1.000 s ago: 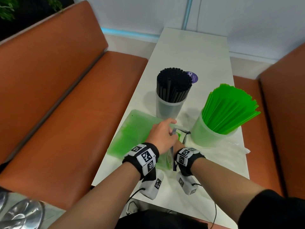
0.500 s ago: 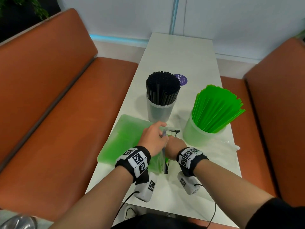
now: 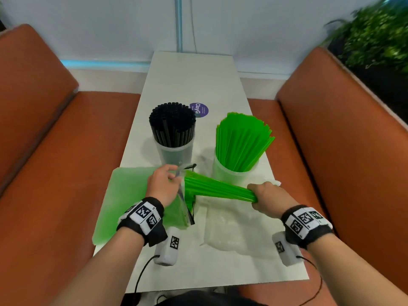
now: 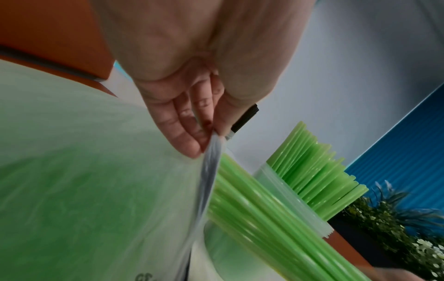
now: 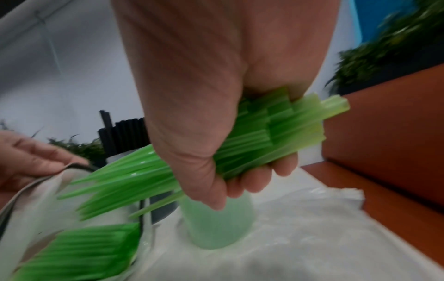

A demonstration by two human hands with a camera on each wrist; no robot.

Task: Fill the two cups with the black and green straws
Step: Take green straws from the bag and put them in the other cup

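At near centre of counter (image 3: 194,69): right hand (image 3: 268,196) clenched round bundle of green straws (image 3: 218,189), now drawn mostly clear of bag (image 3: 123,199); half a second ago both hands sat together at bag mouth. Left hand (image 3: 162,184) pinches bag's open edge. Green cup (image 3: 234,173), far right, already well stocked; black straws (image 3: 172,123) fill far-left cup (image 3: 174,153). Judgement: bundle extracted, next goes upright into green cup; more green straws remain in bag.
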